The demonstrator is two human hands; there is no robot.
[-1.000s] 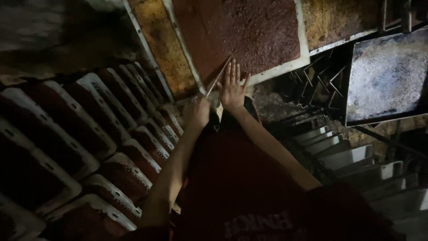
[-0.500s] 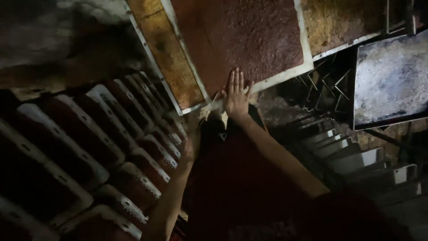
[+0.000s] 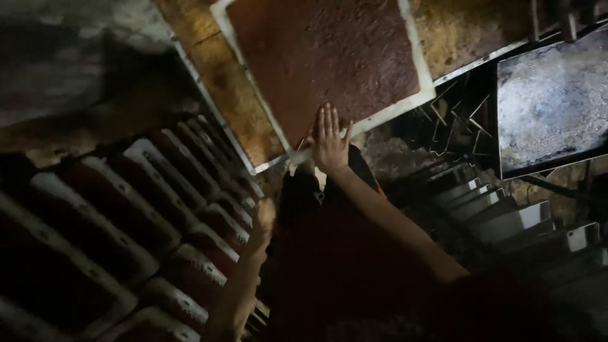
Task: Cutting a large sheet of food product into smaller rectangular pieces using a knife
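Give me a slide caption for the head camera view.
Right hand flat on a white-rimmed tray of reddish-brown powder, left hand lowered beside stacked filled trays.

Right hand [image 3: 329,142] flat on red-brown tray [image 3: 415,100]; left hand [image 3: 265,218] lowered.

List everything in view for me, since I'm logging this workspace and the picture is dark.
Large tray: one, white rim, filled with reddish-brown powder, top centre.
Ochre-filled trays: two partly seen, yellowish-brown, either side of the large tray.
Stacked trays: many, exact count unclear, white rims with dark red filling, lower left.
Grey tray: one, speckled grey surface, upper right.
Metal rack slats: several, pale metal, lower right.
Right hand: one, flat, fingers spread, on the large tray's near edge.
Left hand: one, blurred, beside the stacked trays; whether it holds anything is unclear.
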